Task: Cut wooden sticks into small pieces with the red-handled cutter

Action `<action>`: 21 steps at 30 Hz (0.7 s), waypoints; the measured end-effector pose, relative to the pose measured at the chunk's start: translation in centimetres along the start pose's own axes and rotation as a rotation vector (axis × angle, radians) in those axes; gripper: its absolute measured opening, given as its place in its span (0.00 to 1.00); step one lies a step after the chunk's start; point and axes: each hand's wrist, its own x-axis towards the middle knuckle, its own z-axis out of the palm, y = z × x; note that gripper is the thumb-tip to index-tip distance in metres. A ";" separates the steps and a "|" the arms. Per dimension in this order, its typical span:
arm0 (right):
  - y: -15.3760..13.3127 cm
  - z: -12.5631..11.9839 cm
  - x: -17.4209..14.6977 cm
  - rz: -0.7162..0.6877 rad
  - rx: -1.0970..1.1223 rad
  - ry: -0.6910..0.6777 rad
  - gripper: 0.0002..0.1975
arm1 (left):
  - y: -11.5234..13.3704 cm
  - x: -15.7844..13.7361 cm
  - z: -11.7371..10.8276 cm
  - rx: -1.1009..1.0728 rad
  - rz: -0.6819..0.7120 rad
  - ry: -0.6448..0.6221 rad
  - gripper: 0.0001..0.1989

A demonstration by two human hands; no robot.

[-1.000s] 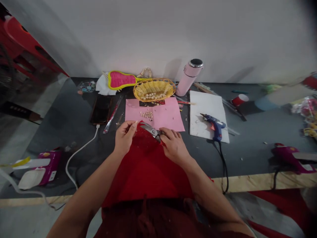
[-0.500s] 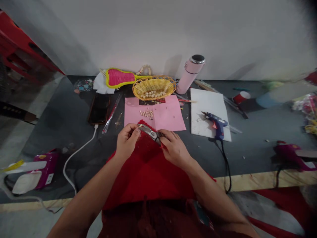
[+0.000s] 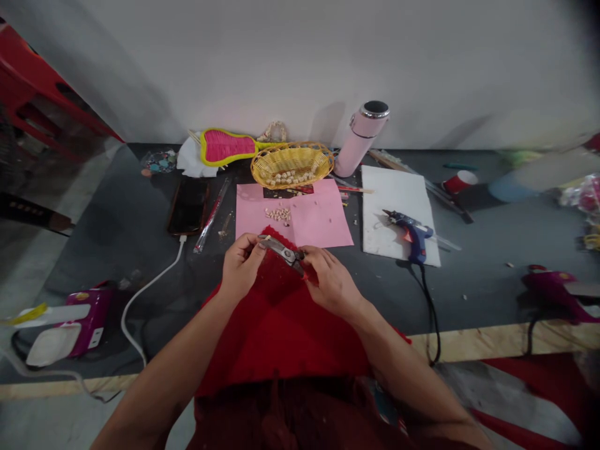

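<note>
My right hand (image 3: 334,280) is wrapped round the handles of a pair of metal cutting shears (image 3: 283,251), whose blades point left towards my other hand. A small pale stick (image 3: 267,237) is pinched between the thumb and fingers of my left hand (image 3: 240,267), its end at the blade tips. Most of the stick is hidden by the fingers. Under both hands lies a red cloth (image 3: 285,331), spread from the table edge over my lap. Just beyond the blades, small cut pale pieces (image 3: 278,214) lie in a pile on a pink sheet (image 3: 322,222).
A yellow wicker basket (image 3: 291,159) with more pale pieces stands behind the sheet, beside a pink flask (image 3: 363,139). To the right, a blue glue gun (image 3: 415,239) rests on a white board (image 3: 389,187). On the left are a phone (image 3: 188,206) and its white cable (image 3: 152,281).
The shears have turned slightly between my hands, and their blades look a little further apart. Both hands stay almost in place; the view has shifted slightly.
</note>
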 end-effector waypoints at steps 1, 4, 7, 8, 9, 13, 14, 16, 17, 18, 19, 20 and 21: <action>0.1 0.1 0.0 0.000 0.024 0.025 0.20 | 0.0 0.0 0.0 0.011 0.006 0.001 0.11; 0.1 0.1 -0.1 -0.006 0.014 0.002 0.30 | 0.1 -0.1 -0.1 0.056 0.028 -0.009 0.11; 0.1 -0.1 -0.1 0.027 -0.049 -0.086 0.33 | 0.2 -0.3 0.0 0.085 0.054 -0.021 0.11; 0.1 -0.2 -0.1 0.043 -0.059 -0.102 0.33 | 0.3 -0.3 0.0 0.092 0.059 -0.023 0.12; 0.0 -0.2 0.0 0.056 -0.065 -0.112 0.33 | 0.3 -0.3 0.0 0.100 0.063 -0.025 0.12; -0.2 -0.3 0.0 0.080 -0.049 -0.104 0.29 | 0.3 -0.2 0.0 0.136 0.079 -0.020 0.12; -0.2 -0.3 0.0 0.087 -0.040 -0.099 0.28 | 0.3 -0.2 0.0 0.143 0.081 -0.018 0.12; -0.3 -0.2 0.0 0.105 -0.023 -0.096 0.27 | 0.2 -0.2 0.0 0.145 0.080 -0.014 0.12; -0.4 -0.2 0.0 0.115 -0.018 -0.098 0.26 | 0.2 -0.2 0.0 0.143 0.077 -0.011 0.12; -0.5 -0.2 0.1 0.125 -0.016 -0.102 0.25 | 0.2 -0.2 0.0 0.140 0.073 -0.007 0.12; -0.5 -0.2 0.1 0.133 -0.016 -0.107 0.25 | 0.1 -0.2 0.0 0.137 0.070 -0.004 0.12; -0.6 -0.2 0.1 0.138 -0.017 -0.111 0.25 | 0.1 -0.2 0.0 0.134 0.065 -0.003 0.11; -0.6 -0.1 0.1 0.142 -0.019 -0.114 0.24 | 0.0 -0.2 0.1 0.132 0.061 -0.002 0.11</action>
